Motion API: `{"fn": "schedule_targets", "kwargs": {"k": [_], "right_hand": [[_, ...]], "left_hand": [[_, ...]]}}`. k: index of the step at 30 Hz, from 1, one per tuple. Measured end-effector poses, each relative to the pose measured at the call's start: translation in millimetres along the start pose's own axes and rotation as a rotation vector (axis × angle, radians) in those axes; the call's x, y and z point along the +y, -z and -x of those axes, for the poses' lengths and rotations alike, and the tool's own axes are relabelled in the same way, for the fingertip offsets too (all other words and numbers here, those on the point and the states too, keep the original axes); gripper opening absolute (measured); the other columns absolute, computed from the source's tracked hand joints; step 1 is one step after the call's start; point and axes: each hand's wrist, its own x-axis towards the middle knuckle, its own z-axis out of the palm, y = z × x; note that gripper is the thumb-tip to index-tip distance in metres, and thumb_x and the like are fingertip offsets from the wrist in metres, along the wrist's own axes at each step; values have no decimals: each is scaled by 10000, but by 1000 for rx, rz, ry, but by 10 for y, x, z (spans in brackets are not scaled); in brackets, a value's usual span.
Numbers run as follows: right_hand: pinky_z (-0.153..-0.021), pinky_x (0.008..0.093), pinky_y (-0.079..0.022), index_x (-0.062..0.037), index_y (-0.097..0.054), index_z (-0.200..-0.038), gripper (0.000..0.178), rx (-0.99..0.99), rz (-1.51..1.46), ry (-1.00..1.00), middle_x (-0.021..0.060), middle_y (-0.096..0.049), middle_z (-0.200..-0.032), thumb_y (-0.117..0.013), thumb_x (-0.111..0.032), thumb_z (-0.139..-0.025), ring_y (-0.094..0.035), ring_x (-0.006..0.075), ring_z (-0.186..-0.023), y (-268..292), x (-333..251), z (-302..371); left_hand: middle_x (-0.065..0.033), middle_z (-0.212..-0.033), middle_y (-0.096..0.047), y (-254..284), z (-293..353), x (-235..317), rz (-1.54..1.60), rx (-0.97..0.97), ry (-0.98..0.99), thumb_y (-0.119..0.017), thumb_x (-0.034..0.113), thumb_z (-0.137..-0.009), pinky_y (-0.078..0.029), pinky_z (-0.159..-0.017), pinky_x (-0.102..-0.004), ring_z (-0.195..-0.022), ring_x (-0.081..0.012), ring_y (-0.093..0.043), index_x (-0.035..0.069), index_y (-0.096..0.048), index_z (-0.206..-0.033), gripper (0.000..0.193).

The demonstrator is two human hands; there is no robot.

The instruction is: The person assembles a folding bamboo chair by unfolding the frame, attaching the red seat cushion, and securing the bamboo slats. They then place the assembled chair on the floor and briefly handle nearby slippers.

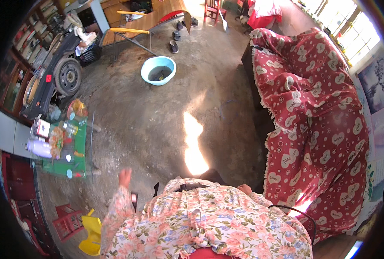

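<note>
My left hand (124, 178) swings out past its floral sleeve, over the concrete floor between the green table and my body. It is small and blurred, so its fingers cannot be made out; no object shows in it. A dark band with a shiny face (134, 199) sits by that sleeve. Only a bit of my right hand (245, 189) peeks out beyond the floral garment (209, 211), close to the covered furniture, and its fingers are hidden. Farther ahead, a light blue basin (158, 70) stands on the floor with dark water and something small and yellowish in it.
On the left, a green table (49, 166) carries cups, jars and a purple container. Beyond are a wheel (67, 77) and a wooden recliner (157, 23) with shoes beside it. A red heart-patterned cover (313, 129) drapes furniture at right. Small yellow chair (91, 235) at lower left.
</note>
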Motion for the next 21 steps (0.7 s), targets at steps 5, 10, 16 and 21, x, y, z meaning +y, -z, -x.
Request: {"fn": "schedule_targets", "kwargs": {"k": [5,10,16,21], "right_hand": [[-680,396,-466,-18,-644,-780,335,110,145,7,202,-614,-753,-494,-315,-738,-601,334,-757,7,139,-922],[-511,403,-442,-20,-594,-612,262,-4,407,376,167,-577,-623,-488,-220,-744,-576,279,-583,714,-819,-2247],[-483,262,-427,5,-552,-954,268,133,-505,142,49,-550,-644,-496,-200,-792,-554,131,-560,2492,-3324,-3629],[-485,234,-406,-23,-518,-1054,290,228,-569,84,29,-561,-803,-485,-191,-820,-546,103,-613,3277,-4492,-4595]], "left_hand": [[-4,-856,-567,-851,-1575,2630,316,-157,-290,-570,220,-834,-426,-680,-233,-747,-80,-502,11,-534,-1050,302],[3,-797,-570,-1419,-2286,3043,115,-288,-96,-598,212,-814,-429,-610,-235,-679,-74,-504,36,-558,-993,254],[5,-575,-503,-1110,-2631,2539,45,-355,288,-584,280,-792,-376,-435,-283,-509,-102,-483,60,-581,-754,223],[-23,-619,-524,-1137,-3652,2724,-193,-240,494,-564,363,-783,-380,-433,-323,-511,-163,-506,73,-564,-757,291]]}}
